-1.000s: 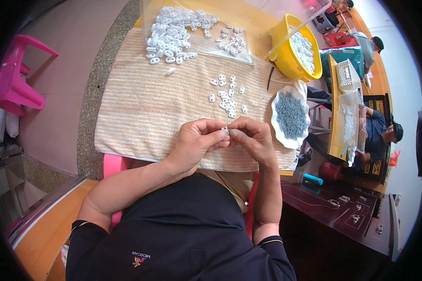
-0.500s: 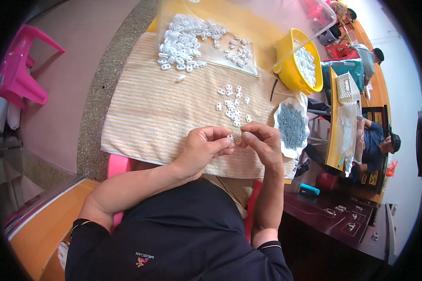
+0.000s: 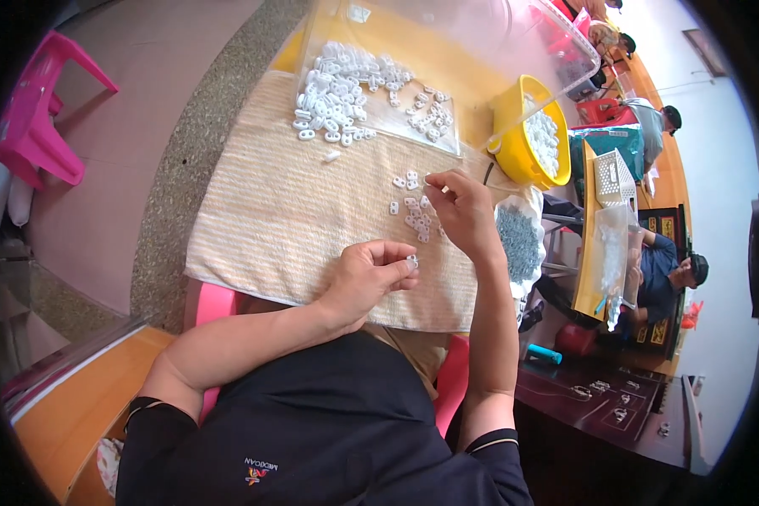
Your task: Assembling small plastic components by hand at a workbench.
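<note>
We now see the right hand (image 3: 465, 211) at the loose white pieces (image 3: 422, 221), its grip unclear, while the left hand (image 3: 361, 275), beside it before, still pinches 1 white part (image 3: 412, 262) over the towel (image 3: 287, 211).

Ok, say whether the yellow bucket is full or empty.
Not empty: the yellow bucket holds many white pieces, visible through its open top; their depth cannot be told.
</note>
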Demonstrator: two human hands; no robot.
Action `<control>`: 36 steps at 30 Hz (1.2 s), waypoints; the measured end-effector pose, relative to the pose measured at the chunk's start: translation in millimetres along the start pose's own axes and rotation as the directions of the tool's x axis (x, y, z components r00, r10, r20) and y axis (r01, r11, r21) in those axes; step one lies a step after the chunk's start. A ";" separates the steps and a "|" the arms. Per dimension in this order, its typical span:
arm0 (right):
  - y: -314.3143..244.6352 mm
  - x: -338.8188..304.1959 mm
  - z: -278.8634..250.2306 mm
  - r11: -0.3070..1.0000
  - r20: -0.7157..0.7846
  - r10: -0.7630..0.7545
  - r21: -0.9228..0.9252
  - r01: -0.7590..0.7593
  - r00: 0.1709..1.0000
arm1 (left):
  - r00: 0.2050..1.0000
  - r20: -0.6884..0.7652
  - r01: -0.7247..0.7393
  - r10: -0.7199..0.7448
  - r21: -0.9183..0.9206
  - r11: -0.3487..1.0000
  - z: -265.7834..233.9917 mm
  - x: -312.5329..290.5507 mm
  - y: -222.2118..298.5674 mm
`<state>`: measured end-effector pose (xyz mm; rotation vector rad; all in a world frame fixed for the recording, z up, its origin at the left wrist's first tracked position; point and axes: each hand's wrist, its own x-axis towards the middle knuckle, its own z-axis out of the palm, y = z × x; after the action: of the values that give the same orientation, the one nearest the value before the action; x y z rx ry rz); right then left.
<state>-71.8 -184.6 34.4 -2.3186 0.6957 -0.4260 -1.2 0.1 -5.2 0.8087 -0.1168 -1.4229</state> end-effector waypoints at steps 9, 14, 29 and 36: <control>-2.0 21.4 11.3 0.952 0.057 -0.148 -0.261 0.158 0.987 | 1.000 0.002 0.005 -0.005 -0.002 1.000 0.1 0.8 1.1; -4.7 23.5 12.7 0.933 0.109 -0.077 -0.342 0.110 0.991 | 1.000 -0.012 0.019 -0.019 -0.004 1.000 -0.3 1.0 0.7; 11.4 67.2 -0.4 0.858 -0.067 -0.056 -0.513 0.014 0.996 | 1.000 -0.014 0.005 -0.005 0.015 1.000 1.6 -0.6 0.9; 13.1 69.5 3.8 0.861 -0.063 -0.030 -0.508 -0.006 0.998 | 1.000 -0.004 0.013 -0.013 0.018 1.000 -1.0 -0.7 1.5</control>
<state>-18.9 -231.5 30.5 -2.8164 0.9162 -0.3588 0.5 1.1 -4.8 0.8280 -0.1215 -1.4343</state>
